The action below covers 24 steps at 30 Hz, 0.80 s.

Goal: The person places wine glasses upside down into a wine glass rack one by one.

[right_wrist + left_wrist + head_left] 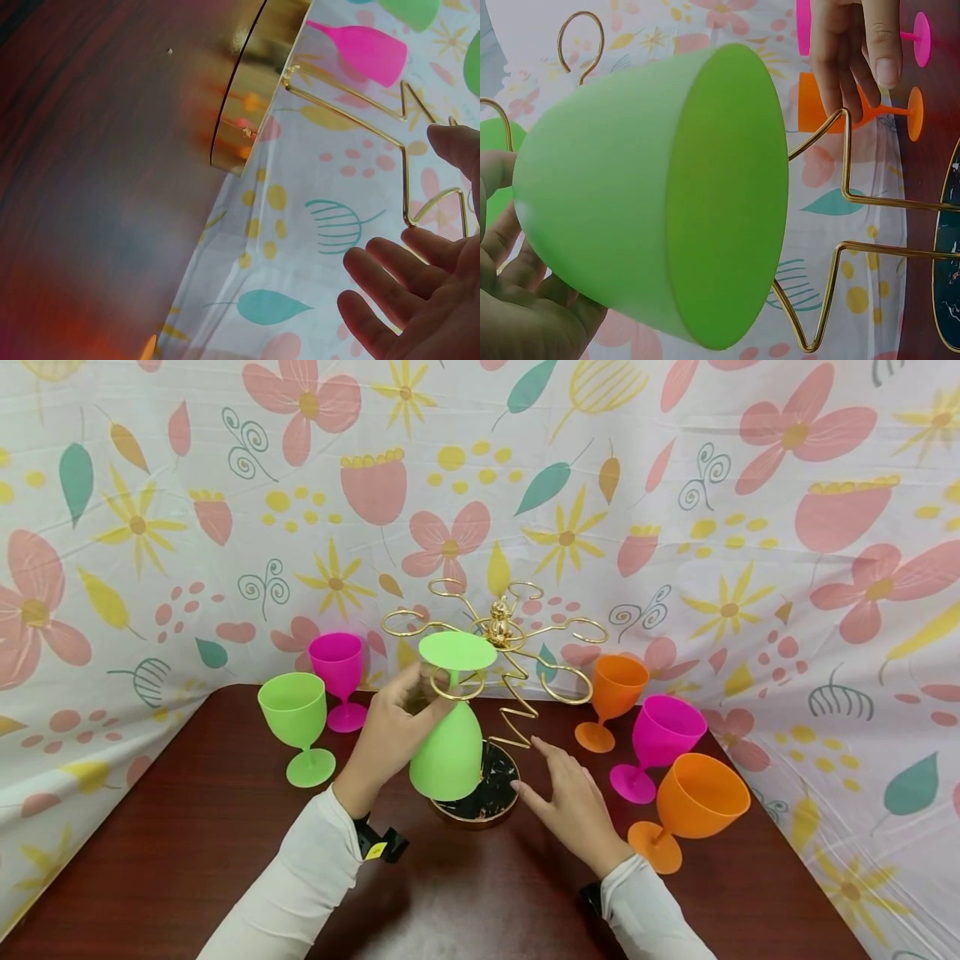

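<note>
My left hand holds a light green plastic goblet upside down by its stem. The goblet's foot lies above a front wire loop of a gold glass rack, the stem within that loop, and its bowl hangs mouth down below. In the left wrist view the bowl hides part of the fingers. My right hand is beside the rack's zigzag stem with fingers extended and nothing in them; the right wrist view shows its fingers spread close to the wire.
On the left of the brown table stand a green goblet and a magenta goblet. To the right are two orange goblets and a magenta goblet. The rack's round black base is mid-table; a flowered cloth hangs behind.
</note>
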Available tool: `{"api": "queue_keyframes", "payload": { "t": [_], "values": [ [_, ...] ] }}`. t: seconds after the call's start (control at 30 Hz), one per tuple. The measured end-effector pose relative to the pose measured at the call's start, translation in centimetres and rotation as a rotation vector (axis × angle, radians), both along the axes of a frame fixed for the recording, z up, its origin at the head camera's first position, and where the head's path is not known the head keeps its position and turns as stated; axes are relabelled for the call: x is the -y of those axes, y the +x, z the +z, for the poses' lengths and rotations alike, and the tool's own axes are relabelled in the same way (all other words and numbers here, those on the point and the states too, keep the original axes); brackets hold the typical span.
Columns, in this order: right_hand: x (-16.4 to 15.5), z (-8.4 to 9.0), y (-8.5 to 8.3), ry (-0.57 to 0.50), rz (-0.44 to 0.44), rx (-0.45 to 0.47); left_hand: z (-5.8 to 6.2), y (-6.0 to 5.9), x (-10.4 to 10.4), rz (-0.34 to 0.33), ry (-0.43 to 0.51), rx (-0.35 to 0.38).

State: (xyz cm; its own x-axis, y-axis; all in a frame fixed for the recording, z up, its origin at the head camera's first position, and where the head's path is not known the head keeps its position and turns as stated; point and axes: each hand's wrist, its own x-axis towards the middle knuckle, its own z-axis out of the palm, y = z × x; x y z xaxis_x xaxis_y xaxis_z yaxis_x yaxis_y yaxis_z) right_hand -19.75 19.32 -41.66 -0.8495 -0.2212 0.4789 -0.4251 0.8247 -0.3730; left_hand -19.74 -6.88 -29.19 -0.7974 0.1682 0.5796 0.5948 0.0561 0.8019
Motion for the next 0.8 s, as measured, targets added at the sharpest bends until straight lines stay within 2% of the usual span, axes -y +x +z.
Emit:
{"api": "queue_keyframes", "payload": {
  "t": [0.1,0.17,0.4,0.8],
  "values": [
    [0.0,0.0,0.0,-0.001,0.003,-0.007,-1.0,-1.0,0.0,-0.01,-0.018,-0.018],
    [0.1,0.0,0.0,0.0,0.006,-0.01,-1.4,-1.2,0.0,-0.01,-0.036,-0.024],
    [0.0,0.0,0.0,-0.003,0.005,0.003,-2.0,-0.6,0.0,0.012,-0.061,-0.03],
    [-0.1,-0.2,0.0,-0.008,0.011,0.003,-2.7,0.0,0.1,-0.036,-0.042,-0.066]
  ]
}}
